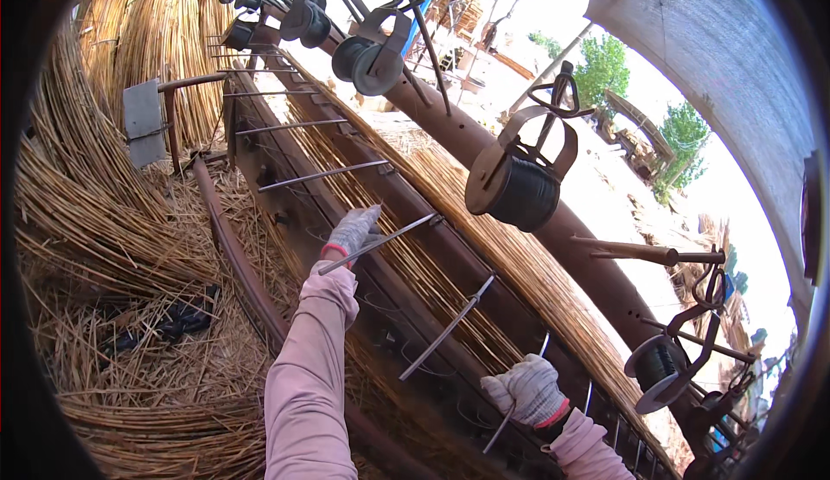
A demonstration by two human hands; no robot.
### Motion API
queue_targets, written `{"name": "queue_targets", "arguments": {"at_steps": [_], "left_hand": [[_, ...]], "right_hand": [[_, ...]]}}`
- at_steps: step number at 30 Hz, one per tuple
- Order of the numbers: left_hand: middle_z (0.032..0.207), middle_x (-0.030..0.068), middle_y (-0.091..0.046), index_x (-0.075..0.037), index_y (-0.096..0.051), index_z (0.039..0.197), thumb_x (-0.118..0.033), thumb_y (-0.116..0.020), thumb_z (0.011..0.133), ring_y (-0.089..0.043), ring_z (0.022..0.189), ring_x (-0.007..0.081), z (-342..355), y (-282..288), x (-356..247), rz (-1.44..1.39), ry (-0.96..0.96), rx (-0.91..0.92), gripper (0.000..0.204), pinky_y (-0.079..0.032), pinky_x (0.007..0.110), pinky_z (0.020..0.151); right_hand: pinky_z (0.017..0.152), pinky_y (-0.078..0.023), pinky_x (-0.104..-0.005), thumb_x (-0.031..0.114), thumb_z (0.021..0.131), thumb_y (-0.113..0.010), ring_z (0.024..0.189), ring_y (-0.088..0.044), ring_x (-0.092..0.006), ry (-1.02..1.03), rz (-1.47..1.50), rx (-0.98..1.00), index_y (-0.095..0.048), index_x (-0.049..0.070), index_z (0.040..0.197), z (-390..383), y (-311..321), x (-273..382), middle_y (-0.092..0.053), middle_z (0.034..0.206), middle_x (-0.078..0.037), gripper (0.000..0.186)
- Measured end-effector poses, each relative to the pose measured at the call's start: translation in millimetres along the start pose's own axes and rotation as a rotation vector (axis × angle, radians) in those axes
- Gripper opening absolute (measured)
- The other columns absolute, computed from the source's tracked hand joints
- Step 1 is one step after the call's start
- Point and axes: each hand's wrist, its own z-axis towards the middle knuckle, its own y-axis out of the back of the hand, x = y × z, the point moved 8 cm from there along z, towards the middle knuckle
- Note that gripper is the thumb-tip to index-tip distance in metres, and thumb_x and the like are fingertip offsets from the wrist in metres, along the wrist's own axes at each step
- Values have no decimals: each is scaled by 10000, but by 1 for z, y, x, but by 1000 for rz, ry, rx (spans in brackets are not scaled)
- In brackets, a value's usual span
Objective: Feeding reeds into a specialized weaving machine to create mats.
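My left hand, in a pale knitted glove, reaches over a long rusty metal frame beside a crossing metal rod, its fingers stretched out; the rod partly hides it. My right hand, gloved the same, is closed on the upper part of another thin metal rod at the lower right. Long straw-coloured reeds lie lengthwise in the frame under the rods. Spools of dark wire hang from brackets on a thick pipe along the right side, one near my right hand.
Tall bundles of reeds stand at the left, with loose straw on the ground below. A curved rail and a grey plate flank the frame. A shade cloth, scaffolding and trees are at the upper right.
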Motion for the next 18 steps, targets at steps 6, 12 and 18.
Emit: {"name": "queue_targets", "arguments": {"at_steps": [6, 12, 18], "left_hand": [[748, 62, -681, -87, -670, 987, -257, -675, 984, -623, 545, 165, -54, 65, -42, 219, -46, 59, 170, -487, 290, 450], [795, 66, -688, -95, -661, 1045, -203, -669, 978, -652, 574, 170, -78, 166, -63, 218, -93, -117, 128, -518, 311, 473], [1112, 137, -719, -68, -620, 1285, -244, -700, 946, -715, 990, 276, -71, 183, -8, 977, -502, -740, 390, -588, 399, 789]], "right_hand": [[592, -384, -384, 375, 978, -597, 459, -531, -249, 42, 113, -60, -584, 189, 546, 2, 4, 1, -548, 483, -19, 471], [548, -368, -373, 297, 941, -664, 439, -474, -225, 74, 131, -147, -475, 217, 521, 1, 3, 1, -429, 445, 13, 468], [560, -386, -385, 340, 996, -589, 449, -500, -243, 67, 82, -102, -551, 201, 563, 2, 5, 3, -491, 466, -27, 456]]}}
